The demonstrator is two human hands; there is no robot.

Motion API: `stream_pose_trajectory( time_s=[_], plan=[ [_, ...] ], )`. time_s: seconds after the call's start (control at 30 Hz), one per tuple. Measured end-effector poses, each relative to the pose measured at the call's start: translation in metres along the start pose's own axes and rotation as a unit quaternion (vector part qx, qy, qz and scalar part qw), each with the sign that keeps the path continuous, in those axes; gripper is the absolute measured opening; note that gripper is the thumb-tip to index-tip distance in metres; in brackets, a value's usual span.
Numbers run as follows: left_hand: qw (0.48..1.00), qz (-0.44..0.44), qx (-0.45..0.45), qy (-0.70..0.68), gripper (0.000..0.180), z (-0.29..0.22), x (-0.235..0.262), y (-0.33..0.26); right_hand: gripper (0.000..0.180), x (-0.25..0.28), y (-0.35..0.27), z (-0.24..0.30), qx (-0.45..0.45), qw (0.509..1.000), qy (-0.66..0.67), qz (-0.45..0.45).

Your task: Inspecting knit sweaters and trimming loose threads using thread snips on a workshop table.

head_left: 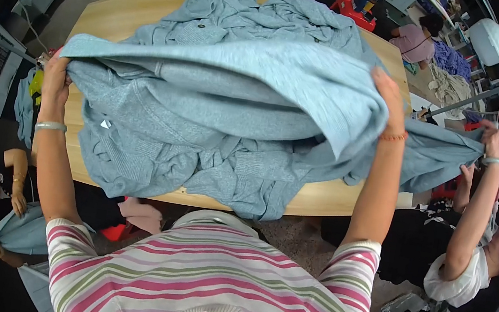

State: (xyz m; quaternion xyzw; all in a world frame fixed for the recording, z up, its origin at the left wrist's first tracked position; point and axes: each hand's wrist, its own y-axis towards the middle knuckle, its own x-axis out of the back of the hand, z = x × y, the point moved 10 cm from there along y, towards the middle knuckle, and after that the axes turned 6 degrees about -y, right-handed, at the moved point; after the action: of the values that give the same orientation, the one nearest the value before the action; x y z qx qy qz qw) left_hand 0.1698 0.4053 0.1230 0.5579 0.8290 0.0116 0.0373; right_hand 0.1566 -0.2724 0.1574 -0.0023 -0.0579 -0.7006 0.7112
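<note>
A light blue-grey knit garment (218, 103) is stretched wide above the table, blurred along its upper edge. My left hand (56, 78) is closed around its left end. At the other end my right hand (389, 103) grips the cloth, with the fingers partly hidden by a fold that droops to a point beside the wrist. Beneath lies a heap of similar blue-grey knitwear (270, 17), with a dark button showing on one piece at the far side. A small white label (105, 124) shows at the heap's near left.
The pale wooden table (106, 12) carries the heap. At the right, a co-worker (467, 253) holds up another blue-grey garment (437, 152); at lower left, another person's hands hold blue cloth (25, 232). A white jug (491, 40) hangs at upper right, near cables.
</note>
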Motion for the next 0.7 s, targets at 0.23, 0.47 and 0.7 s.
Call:
stream_pose_trajectory(
  time_s=[0.23, 0.47, 0.7],
  plan=[
    [0.986, -0.022, 0.101, 0.131, 0.016, 0.078, -0.004, 0.033, 0.042, 0.000, 0.017, -0.123, 0.044, 0.906, -0.409, -0.103],
    [0.982, 0.053, -0.025, 0.179, 0.029, 0.051, -0.046, 0.014, 0.063, -0.095, -0.043, -0.133, 0.133, 0.868, -0.478, 0.009],
    [0.840, 0.142, -0.110, 0.513, 0.048, -0.007, -0.148, -0.031, 0.053, -0.091, -0.034, -0.181, -0.051, 0.842, -0.532, 0.066]
  ],
)
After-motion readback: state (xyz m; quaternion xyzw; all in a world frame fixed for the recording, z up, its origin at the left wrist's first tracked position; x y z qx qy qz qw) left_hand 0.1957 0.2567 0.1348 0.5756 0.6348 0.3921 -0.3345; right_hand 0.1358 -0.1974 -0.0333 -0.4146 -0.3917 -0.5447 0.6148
